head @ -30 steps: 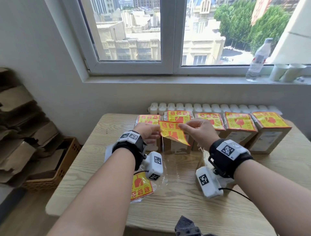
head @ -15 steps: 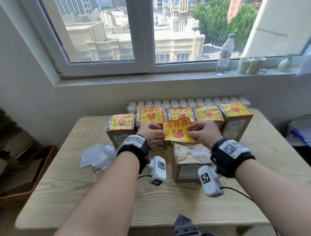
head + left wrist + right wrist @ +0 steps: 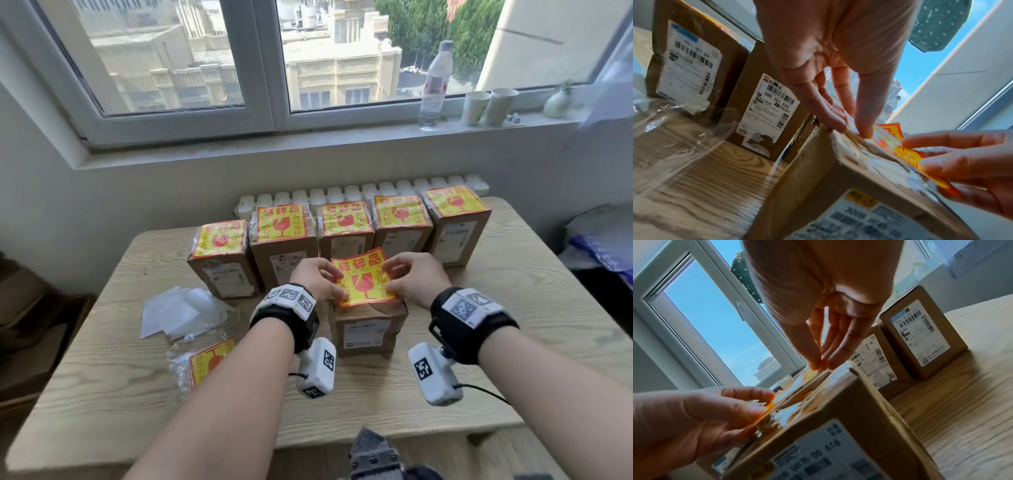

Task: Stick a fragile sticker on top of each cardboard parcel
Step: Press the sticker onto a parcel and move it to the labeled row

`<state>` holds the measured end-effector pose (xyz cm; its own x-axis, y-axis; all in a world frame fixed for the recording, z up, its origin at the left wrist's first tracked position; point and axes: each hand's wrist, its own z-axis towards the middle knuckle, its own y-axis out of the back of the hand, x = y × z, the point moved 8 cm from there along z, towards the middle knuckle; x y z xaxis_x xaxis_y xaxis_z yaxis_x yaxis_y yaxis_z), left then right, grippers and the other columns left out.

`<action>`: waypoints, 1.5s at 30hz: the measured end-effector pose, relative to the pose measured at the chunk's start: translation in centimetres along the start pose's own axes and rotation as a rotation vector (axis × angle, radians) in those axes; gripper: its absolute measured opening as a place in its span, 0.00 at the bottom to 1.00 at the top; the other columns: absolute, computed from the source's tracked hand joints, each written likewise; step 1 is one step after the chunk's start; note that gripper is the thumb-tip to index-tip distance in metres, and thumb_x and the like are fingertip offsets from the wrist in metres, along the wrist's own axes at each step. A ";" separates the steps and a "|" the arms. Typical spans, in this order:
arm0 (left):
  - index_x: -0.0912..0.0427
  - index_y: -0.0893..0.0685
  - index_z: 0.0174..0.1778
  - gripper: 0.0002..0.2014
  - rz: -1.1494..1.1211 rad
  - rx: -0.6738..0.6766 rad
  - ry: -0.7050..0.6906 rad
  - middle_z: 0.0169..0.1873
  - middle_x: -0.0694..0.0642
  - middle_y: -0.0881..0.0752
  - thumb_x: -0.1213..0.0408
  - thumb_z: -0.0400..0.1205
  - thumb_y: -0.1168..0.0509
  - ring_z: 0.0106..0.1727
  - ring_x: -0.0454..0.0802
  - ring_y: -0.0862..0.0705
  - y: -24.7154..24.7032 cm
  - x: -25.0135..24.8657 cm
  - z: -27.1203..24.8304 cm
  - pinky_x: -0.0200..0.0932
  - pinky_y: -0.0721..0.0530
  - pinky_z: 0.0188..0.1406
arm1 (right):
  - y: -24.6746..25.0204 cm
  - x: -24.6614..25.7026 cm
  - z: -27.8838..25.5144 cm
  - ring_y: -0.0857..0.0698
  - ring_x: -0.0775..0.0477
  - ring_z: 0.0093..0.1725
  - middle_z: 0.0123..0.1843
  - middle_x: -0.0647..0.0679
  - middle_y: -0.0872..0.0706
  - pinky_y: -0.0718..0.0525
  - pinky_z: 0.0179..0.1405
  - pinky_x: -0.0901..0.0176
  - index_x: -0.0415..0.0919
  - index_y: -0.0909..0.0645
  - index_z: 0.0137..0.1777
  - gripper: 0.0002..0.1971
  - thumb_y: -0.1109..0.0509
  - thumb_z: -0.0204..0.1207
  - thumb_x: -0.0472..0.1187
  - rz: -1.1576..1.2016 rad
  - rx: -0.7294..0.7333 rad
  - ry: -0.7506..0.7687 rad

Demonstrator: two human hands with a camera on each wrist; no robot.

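front parcel point(image 3: 368, 325): brown cardboard, upright, alone near worktop middle | sticker point(image 3: 364, 277): yellow-red, over its top, far edge raised | five parcels point(image 3: 342, 233): rear row, each top stickered

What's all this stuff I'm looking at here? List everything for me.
Stickered parcels: five, brown cardboard with yellow-and-red tops, row at table's far edge.
Front parcel: one, brown, nearer, between the hands.
Fragile sticker: one, yellow and red, held over the front parcel's top.
Sticker pack: one, yellow-red in clear plastic, near left of table.
Backing sheets: several, white, left of table.
Table: one, light wood.
Water bottle: one, clear, windowsill.
Cups: two, pale, windowsill.
Wrist cameras: two, white.
Left hand: pinches sticker's left edge.
Right hand: pinches its right edge.
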<state>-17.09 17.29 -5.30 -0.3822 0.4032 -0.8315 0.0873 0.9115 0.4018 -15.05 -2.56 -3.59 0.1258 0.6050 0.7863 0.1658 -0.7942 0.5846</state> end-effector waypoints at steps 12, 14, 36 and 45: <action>0.53 0.12 0.41 0.13 0.083 -0.052 -0.052 0.42 0.53 0.11 0.67 0.66 0.18 0.46 0.51 0.10 0.0 -0.6 0.4 0.53 0.09 0.48 | 0.6 -1.0 0.1 0.14 0.52 0.45 0.43 0.51 0.13 0.13 0.37 0.59 0.50 0.14 0.43 0.13 0.20 0.66 0.31 0.050 -0.031 -0.012; 0.52 0.12 0.43 0.14 0.077 -0.058 -0.056 0.43 0.52 0.11 0.66 0.66 0.18 0.47 0.51 0.11 0.0 -0.5 0.5 0.53 0.09 0.49 | 0.7 -1.1 0.2 0.13 0.50 0.45 0.43 0.50 0.12 0.10 0.44 0.53 0.49 0.14 0.43 0.12 0.20 0.67 0.32 0.069 -0.041 -0.009; 0.50 0.10 0.48 0.16 0.131 -0.103 -0.063 0.48 0.49 0.13 0.62 0.65 0.17 0.50 0.46 0.14 -0.4 0.5 -1.3 0.43 0.13 0.48 | -0.3 -1.4 -1.7 0.15 0.57 0.46 0.45 0.54 0.14 0.17 0.35 0.66 0.49 0.14 0.51 0.15 0.20 0.68 0.32 0.038 0.003 0.047; 0.49 0.11 0.51 0.20 0.198 -0.161 -0.063 0.57 0.52 0.14 0.59 0.64 0.16 0.55 0.49 0.14 -0.8 0.5 -1.4 0.48 0.12 0.55 | -0.4 -1.5 -2.2 0.16 0.57 0.44 0.42 0.56 0.15 0.18 0.37 0.68 0.49 0.14 0.51 0.14 0.20 0.68 0.35 -0.032 -0.047 0.065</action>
<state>-18.62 16.61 -5.48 -0.3138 0.5812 -0.7508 0.0053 0.7918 0.6107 -17.45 -3.30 -4.58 0.0566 0.6267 0.7772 0.1227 -0.7770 0.6175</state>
